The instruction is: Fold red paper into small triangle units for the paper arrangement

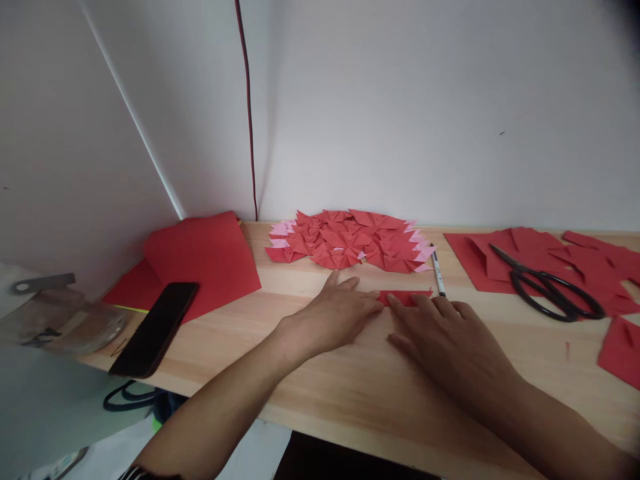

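A narrow folded strip of red paper (407, 298) lies flat on the wooden table. My left hand (340, 310) rests at its left end, fingers stretched out, the fingertips touching the paper and the table. Over the strip's front edge lies my right hand (440, 327), its fingers spread and pressing the paper down. Part of the strip is hidden under both hands. Just behind them, a pile of folded red and pink paper pieces (345, 240) sits against the wall. A black-and-white pen (438, 272) lies just past my right fingertips.
Black-handled scissors (550, 290) lie on red paper scraps (530, 250) at the right, with another red piece (620, 352) nearer. At the left are large red sheets (200, 257), a black phone (155, 327) and a clear plastic container (75, 323). A dark red cable (249, 100) hangs along the wall.
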